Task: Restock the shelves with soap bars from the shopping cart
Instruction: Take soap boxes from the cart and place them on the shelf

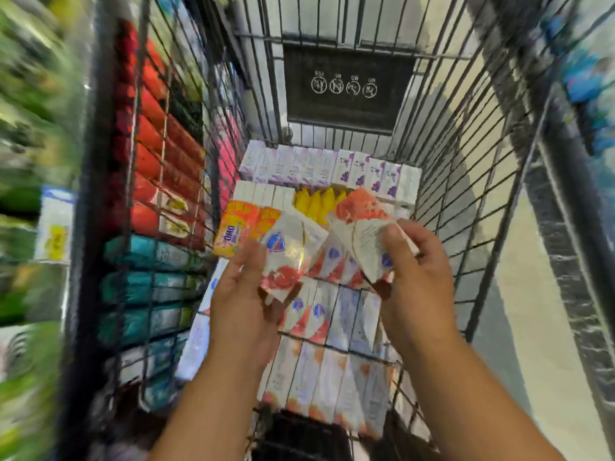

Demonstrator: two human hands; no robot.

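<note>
We hold 2 soap boxes over the shopping cart (466, 161), 1 in each hand.

At our left, through the cart's wire side, the shelf (50, 227) is blurred, with red packs (149, 134) above teal packs (146, 254). Inside the cart an orange OMO pack (236, 231) lies by the left wall, yellow packs (316, 201) sit just beside it, and a row of purple-and-white boxes (332, 168) stands behind. Our left hand (243, 294) curls its fingers under a white soap box (293, 257) printed with red fruit and a blue shield, thumb on its near face. Our right hand (416, 277) pinches a second soap box (362, 234) of the same kind, tilted, thumb on top. Below both hands, rows of soap boxes (332, 377) lie packed on the cart floor.
</note>
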